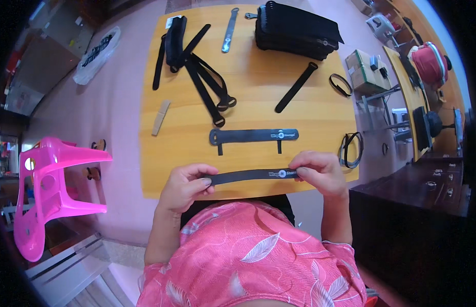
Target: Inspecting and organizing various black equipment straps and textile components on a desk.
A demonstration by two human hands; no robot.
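At the near edge of the wooden table, a flat black strap is stretched level between both hands. The left hand pinches its left end, thumb and fingers closed on it; the right hand pinches the right end beside a round white label, fingertips pressed together. Just beyond lies a second black strap with two short tabs hanging toward the person. Farther back rest a loose bundle of black straps, a single strap lying at a slant, a grey metal strip and a stack of folded black straps. A pink plastic stool lies tipped on the floor at the left.
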